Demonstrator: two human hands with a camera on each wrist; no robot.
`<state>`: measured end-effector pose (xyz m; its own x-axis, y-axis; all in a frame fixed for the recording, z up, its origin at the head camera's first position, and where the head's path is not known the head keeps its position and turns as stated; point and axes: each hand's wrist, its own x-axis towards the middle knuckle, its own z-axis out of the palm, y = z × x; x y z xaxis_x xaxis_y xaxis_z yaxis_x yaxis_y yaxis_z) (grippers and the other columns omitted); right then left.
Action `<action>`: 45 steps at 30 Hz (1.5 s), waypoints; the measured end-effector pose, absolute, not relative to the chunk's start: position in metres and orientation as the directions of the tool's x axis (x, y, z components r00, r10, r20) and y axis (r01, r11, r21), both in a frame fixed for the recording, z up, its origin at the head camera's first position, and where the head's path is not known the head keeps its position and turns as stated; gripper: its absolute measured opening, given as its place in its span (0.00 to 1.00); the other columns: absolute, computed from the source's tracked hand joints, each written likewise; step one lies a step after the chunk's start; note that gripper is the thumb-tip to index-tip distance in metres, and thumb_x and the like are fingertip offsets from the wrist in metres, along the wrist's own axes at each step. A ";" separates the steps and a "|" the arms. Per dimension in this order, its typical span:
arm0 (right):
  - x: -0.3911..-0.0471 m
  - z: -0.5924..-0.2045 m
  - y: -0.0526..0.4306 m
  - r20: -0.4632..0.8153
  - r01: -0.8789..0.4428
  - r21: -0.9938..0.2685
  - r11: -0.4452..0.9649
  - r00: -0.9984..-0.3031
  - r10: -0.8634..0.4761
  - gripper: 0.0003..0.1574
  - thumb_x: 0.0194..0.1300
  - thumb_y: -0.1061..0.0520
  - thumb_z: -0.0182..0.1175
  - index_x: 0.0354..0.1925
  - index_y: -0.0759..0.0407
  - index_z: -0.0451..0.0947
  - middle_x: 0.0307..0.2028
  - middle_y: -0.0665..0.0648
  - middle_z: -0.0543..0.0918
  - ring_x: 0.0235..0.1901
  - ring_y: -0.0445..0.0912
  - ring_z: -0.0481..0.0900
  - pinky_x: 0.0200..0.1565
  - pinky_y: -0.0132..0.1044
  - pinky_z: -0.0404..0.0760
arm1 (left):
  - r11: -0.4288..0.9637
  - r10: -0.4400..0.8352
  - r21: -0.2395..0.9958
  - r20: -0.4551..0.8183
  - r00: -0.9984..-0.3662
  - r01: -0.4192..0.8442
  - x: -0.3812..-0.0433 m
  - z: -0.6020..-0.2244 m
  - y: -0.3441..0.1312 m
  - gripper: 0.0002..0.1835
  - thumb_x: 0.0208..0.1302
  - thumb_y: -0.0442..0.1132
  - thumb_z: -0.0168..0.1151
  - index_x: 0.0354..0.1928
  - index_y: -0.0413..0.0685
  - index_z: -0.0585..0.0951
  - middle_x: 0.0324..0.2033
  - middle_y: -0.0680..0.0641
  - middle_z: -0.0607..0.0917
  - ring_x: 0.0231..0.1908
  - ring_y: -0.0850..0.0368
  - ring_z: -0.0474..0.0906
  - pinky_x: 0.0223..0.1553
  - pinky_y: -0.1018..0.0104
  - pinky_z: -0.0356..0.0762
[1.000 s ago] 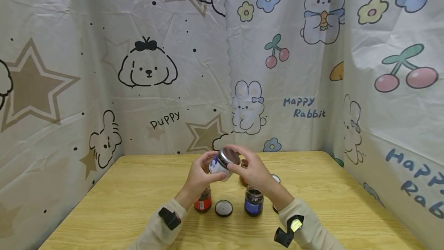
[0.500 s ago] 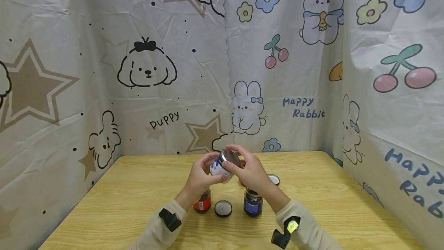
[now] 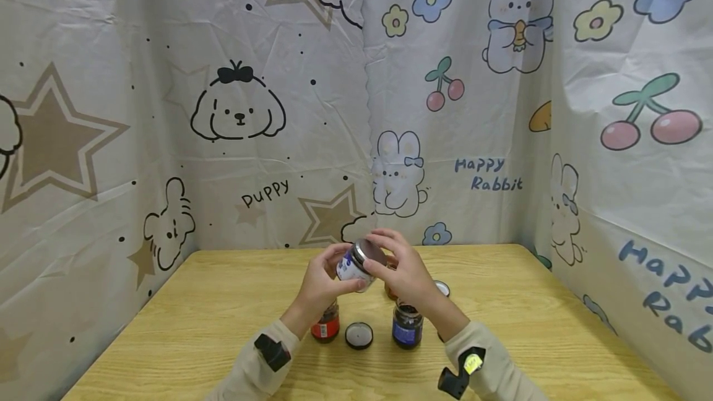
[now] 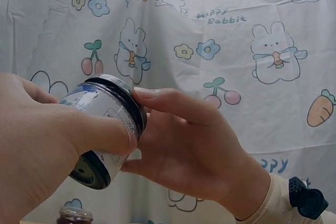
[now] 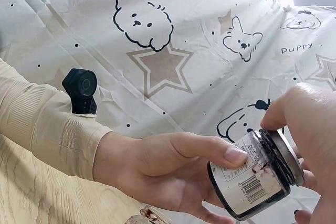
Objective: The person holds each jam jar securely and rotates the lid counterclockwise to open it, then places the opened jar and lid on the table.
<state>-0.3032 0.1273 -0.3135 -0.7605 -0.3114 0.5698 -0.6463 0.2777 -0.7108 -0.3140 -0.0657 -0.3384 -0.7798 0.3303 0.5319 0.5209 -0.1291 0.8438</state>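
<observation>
A small jam jar with a white and blue label and a dark metal lid is held tilted above the table, its lid end toward the right. My left hand grips the jar body, with the thumb across the label. My right hand holds the lid, thumb and fingertips at its rim; in the left wrist view the right thumb lies against the lid's edge. The lid sits on the jar's mouth. Smears of dark jam show inside the glass in the right wrist view.
Below the hands stand an open red-labelled jar and an open blue-labelled jar, with an upturned lid between them. Another upturned lid lies farther back. An amber jar is mostly hidden behind my right hand. Printed curtains enclose the table.
My right hand shifts its hold around the lid, its thumb and fingers moving along the rim. The left hand keeps the jar at nearly the same place and tilt.
</observation>
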 end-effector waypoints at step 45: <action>-0.271 -0.286 0.121 0.578 -0.676 -0.689 0.262 -0.730 -0.364 0.29 0.62 0.69 0.55 0.62 0.69 0.65 0.63 0.66 0.61 0.63 0.59 0.58 0.56 0.59 0.63 | -0.183 0.340 0.862 0.507 -0.792 0.474 -0.333 -0.354 -0.067 0.32 0.47 0.28 0.72 0.57 0.41 0.70 0.50 0.43 0.80 0.44 0.47 0.76 0.39 0.58 0.78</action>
